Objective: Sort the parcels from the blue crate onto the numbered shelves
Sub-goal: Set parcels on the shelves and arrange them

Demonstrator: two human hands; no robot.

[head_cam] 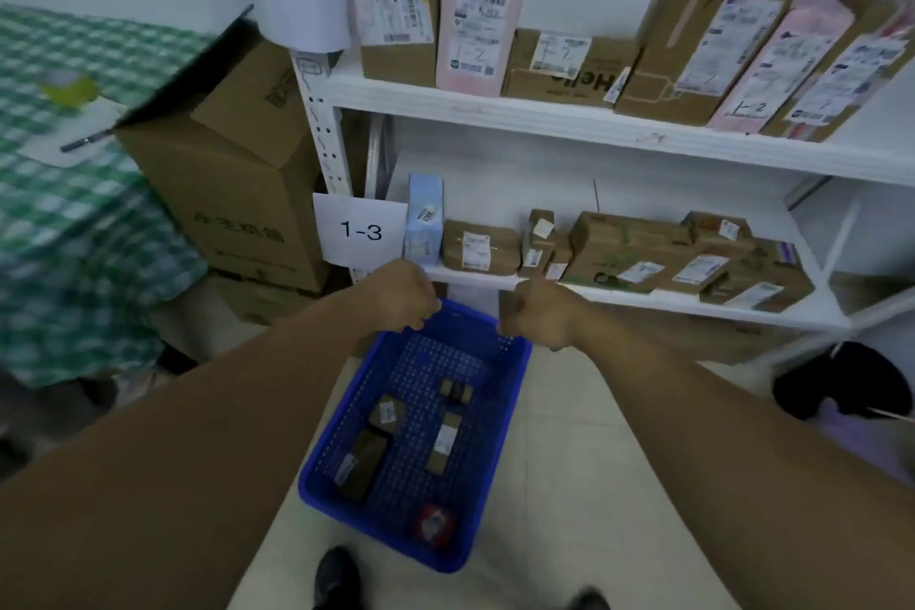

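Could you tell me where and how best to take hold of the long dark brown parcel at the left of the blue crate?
Grip the long dark brown parcel across its narrow width, near mid-length, coming down from above. It lies flat in the blue perforated plastic crate, whose walls likely block a sideways approach; its long edges look free.

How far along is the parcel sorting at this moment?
Done: many labelled parcels already sit on the upper shelf and the 1-3 shelf. In hand: no parcel; the left hand and right hand curl at the far rim of the blue crate, apparently gripping it. Left: five parcels lie in the crate, four brown parcels and a red-and-white parcel.
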